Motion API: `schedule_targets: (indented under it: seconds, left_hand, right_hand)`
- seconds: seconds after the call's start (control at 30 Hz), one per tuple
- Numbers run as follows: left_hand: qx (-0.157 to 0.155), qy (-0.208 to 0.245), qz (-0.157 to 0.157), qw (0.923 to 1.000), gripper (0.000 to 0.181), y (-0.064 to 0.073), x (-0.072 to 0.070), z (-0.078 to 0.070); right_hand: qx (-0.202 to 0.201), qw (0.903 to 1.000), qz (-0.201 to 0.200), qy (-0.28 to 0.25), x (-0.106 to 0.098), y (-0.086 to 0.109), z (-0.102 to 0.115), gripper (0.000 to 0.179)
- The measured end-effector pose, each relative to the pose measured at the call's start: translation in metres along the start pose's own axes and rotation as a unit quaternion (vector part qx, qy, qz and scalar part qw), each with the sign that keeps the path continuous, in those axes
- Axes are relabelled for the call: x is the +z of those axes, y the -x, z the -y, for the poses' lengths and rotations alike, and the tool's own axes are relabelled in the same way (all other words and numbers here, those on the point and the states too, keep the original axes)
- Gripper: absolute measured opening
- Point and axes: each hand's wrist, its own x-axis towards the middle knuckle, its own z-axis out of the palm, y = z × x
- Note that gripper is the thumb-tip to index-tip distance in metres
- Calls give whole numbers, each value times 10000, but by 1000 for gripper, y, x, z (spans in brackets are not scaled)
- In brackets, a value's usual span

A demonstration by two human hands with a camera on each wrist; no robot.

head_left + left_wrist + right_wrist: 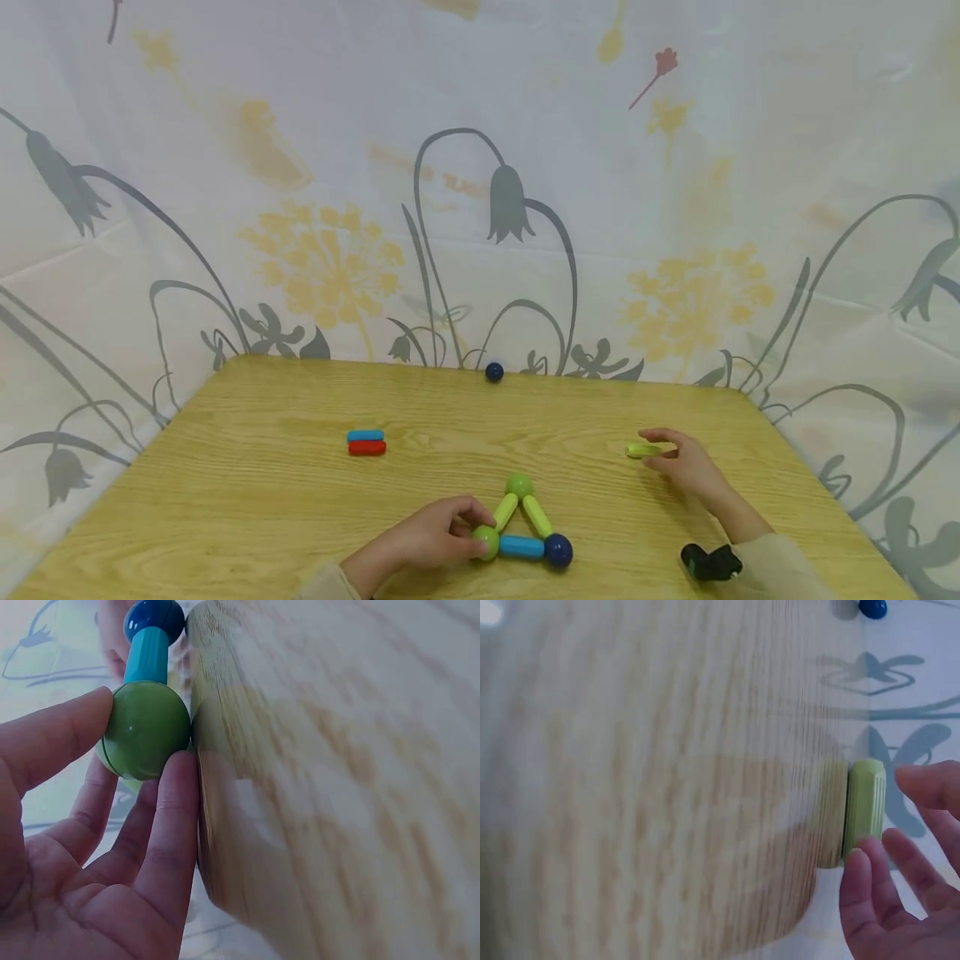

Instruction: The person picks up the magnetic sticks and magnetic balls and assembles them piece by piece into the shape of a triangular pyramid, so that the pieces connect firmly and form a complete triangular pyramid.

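With the left hand (431, 535) pinching the green ball (486, 543) at the triangle (521, 547)'s near-left corner and the right hand (692, 468) parted, thumb clear of the lime rod (639, 451) rightward beyond the triangle, a fingertip nudge could roll that rod, or a leftward tug could break the triangle's joint.

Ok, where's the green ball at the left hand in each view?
Head: green ball low, near centre, at the left hand.
Left wrist: upper left, pinched by that hand.
Right wrist: not in it.
Shared landmark: wooden tabletop, in all three.
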Motion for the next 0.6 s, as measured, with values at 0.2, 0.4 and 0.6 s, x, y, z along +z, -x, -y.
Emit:
schedule_targets:
  seconds: [0.2, 0.4, 0.6]
  left_hand:
    - [-16, -56, -26, 10000, 20, 0, 1, 0]
    - [-14, 2, -40, 10000, 21, -1, 1, 1]
    - [-4, 41, -12, 10000, 21, -2, 0, 3]
  right_hand:
    - [-159, 9986, 315, 390, 1, -5, -2, 40]
    - [-77, 9969, 724, 295, 6, 0, 1, 31]
    - [-523, 9924, 1115, 90, 14, 8, 8, 25]
